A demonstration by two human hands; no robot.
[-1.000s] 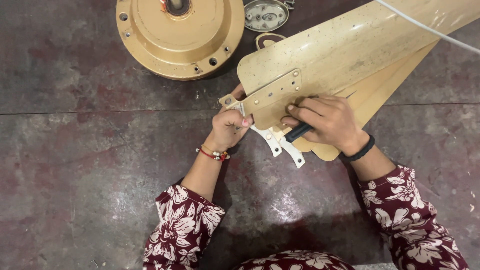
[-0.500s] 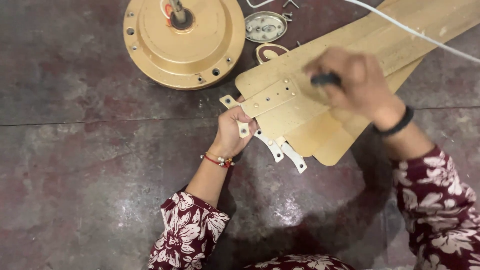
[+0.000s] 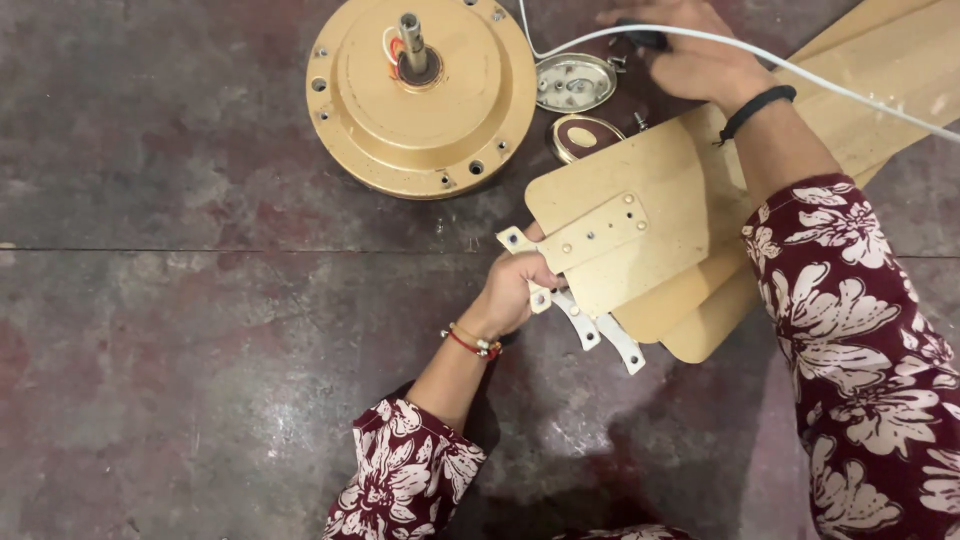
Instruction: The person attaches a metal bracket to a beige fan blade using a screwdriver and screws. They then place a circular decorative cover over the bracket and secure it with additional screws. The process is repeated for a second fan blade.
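Observation:
My left hand (image 3: 515, 290) grips the white metal bracket (image 3: 585, 325) at the near end of the top gold fan blade (image 3: 650, 210), where a gold mounting plate (image 3: 595, 232) with several screws is fixed. Two more blades lie stacked under it. My right hand (image 3: 680, 50) reaches far up across the blades, shut on a dark-handled tool (image 3: 642, 38), close to a small round metal tin (image 3: 575, 82). A white cable (image 3: 760, 55) runs over that hand.
A round gold fan motor housing (image 3: 420, 95) with a central shaft lies on the dark stone floor (image 3: 200, 350) at the top. A small oval lid (image 3: 582, 137) lies between the tin and the blades.
My right hand has left the bracket with the tool and reached up and away toward the small tin. The view has shifted, showing more of the motor. My left hand stays on the bracket.

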